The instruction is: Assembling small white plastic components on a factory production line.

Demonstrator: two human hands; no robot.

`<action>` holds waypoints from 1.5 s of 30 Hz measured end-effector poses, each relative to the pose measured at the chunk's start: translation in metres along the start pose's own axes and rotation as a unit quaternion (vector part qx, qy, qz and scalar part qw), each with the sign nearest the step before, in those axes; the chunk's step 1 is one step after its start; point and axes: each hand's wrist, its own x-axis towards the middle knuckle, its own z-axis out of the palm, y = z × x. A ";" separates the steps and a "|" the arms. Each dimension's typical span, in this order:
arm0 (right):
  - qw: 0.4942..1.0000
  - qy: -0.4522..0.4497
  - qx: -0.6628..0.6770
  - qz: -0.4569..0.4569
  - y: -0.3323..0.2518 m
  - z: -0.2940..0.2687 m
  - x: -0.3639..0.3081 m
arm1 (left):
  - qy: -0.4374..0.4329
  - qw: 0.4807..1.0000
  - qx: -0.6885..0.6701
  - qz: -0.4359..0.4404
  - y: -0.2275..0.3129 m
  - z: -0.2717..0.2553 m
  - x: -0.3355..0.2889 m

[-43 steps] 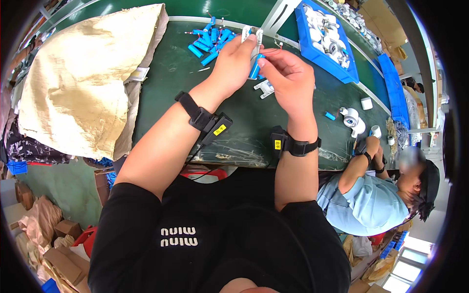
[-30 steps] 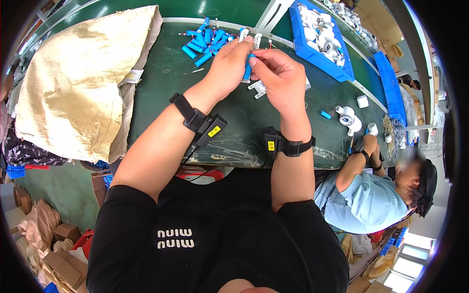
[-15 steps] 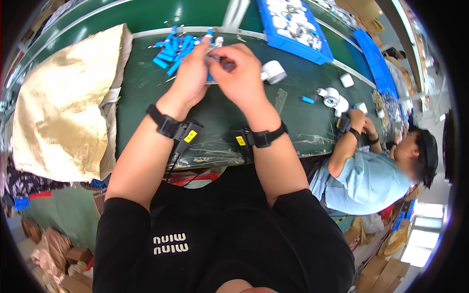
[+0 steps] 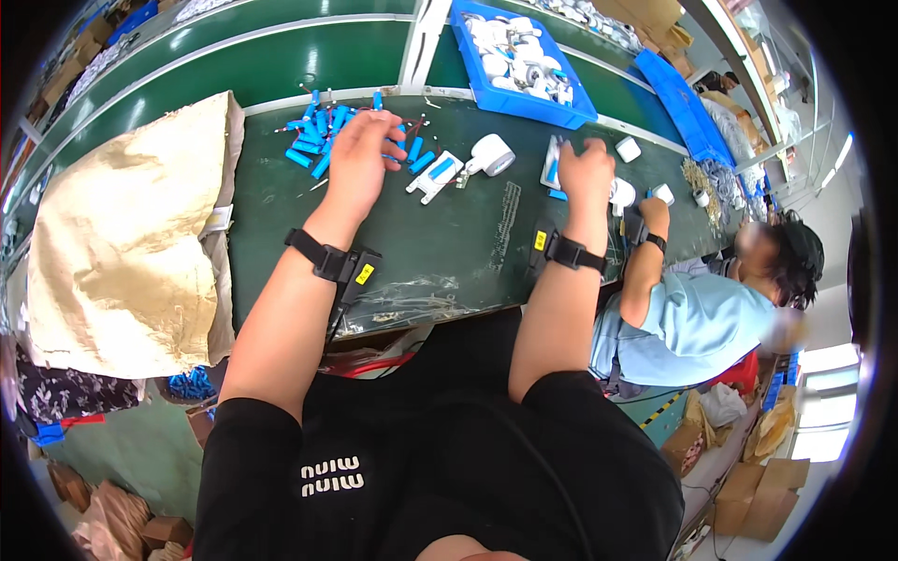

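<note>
My left hand (image 4: 363, 154) hovers with fingers spread and loosely bent, nothing visible held, over a loose pile of blue cylindrical batteries (image 4: 304, 146) with thin wires. My right hand (image 4: 587, 176) is at the right, its fingers curled at a white plastic part (image 4: 552, 161) with a blue battery in it; its grip is partly hidden. Between my hands lies a similar white plastic part (image 4: 436, 178), also holding a blue battery. Beside it is a white round-headed device (image 4: 491, 155). A single blue battery (image 4: 557, 194) lies just below my right hand.
A blue bin (image 4: 533, 109) full of white parts stands at the back. A beige sack (image 4: 131, 234) covers the table's left side. A co-worker in a light blue shirt (image 4: 697, 313) works close on my right, a hand (image 4: 657, 217) near white pieces.
My hands, together over a part before, have separated. The right has moved right with the white plastic part; the left has opened by the batteries. The second white part has come into sight.
</note>
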 end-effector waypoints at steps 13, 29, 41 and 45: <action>0.932 -0.197 0.244 -0.181 -0.090 -0.019 -0.038 | -0.044 0.946 0.265 0.180 0.002 0.002 -0.008; 0.698 -0.213 0.654 -0.198 -0.177 -0.020 -0.111 | -0.016 0.963 -0.260 0.065 0.037 0.004 -0.007; 0.767 -0.149 0.558 -0.281 -0.192 -0.022 -0.121 | 0.025 0.959 -0.274 0.073 0.041 0.002 -0.012; 0.774 -0.161 0.546 -0.279 -0.188 -0.021 -0.118 | 0.030 0.965 -0.252 0.062 0.035 0.006 -0.012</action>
